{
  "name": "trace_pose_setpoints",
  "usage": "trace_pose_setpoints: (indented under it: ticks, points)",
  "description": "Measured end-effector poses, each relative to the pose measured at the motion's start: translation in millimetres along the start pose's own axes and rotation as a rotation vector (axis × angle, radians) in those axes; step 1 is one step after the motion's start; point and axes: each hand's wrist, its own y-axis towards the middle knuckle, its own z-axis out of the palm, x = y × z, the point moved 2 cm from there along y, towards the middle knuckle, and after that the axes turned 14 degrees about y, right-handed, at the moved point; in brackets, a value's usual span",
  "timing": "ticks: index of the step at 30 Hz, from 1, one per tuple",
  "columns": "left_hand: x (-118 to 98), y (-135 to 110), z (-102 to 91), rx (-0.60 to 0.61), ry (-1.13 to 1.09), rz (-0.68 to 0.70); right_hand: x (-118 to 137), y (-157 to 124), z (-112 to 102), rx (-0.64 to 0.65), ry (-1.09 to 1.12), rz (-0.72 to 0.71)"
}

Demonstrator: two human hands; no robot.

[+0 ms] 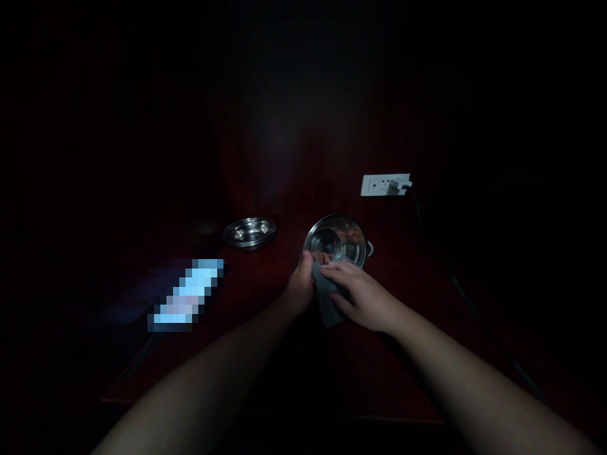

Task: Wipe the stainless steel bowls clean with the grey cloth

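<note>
A shiny steel pot (353, 237) is tilted with its open mouth toward me, and a loop handle (370, 248) shows on its right side. My left hand (300, 287) grips the pot at its near left side, thumb up by the rim. Over the near rim hangs a dark grey-green cloth (328, 306). My right hand (365, 296) is closed on this cloth at the rim, its fingers pressing it against the pot. The pot's polished inside mirrors the fingers. Its underside is hidden behind my hands and the cloth.
A shallow round steel dish or upturned lid (250, 234) lies left of the pot. A lit, blurred-out screen (190, 297) is nearer on the left. A white wall socket (374, 185) holds a plug (401, 185). A dark cable (493, 338) runs along the right. The surroundings are very dark.
</note>
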Motion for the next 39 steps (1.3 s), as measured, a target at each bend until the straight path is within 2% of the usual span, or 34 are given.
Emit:
trace_pose_setpoints:
  ticks: [6, 11, 16, 20, 25, 27, 30, 34, 39]
  points:
    - [-10, -4, 3.3, -0.035, 0.008, -0.022, 3, 1, 1, -0.031, 0.014, -0.023]
    - [-5, 0, 0.3, -0.019, 0.023, -0.044, 2, 1, 3, -0.033, -0.028, -0.028]
    - [-1, 1, 4.7, 0.112, -0.129, -0.033, -1, 2, 2, -0.067, -0.076, -0.038]
    - [-15, -1, 5.3, 0.141, -0.239, -0.071, -3, 2, -4, -0.080, -0.119, -0.024]
    - [-32, 5, -11.5, 0.161, -0.201, -0.142, -2, 1, -8, 0.032, -0.131, -0.043]
    - [-33, 6, -17.7, 0.140, -0.143, -0.205, -1, 1, -8, 0.060, -0.130, -0.041]
    - [-31, 7, -20.9, 0.046, -0.066, -0.261, -1, 1, -8, 0.069, -0.150, -0.035]
    - [-25, 7, -17.2, -0.065, -0.067, -0.206, 0, 1, -7, 0.072, -0.157, -0.035]
    - [-15, 5, -13.6, -0.050, -0.149, -0.100, 1, 1, -5, 0.065, -0.140, -0.005]
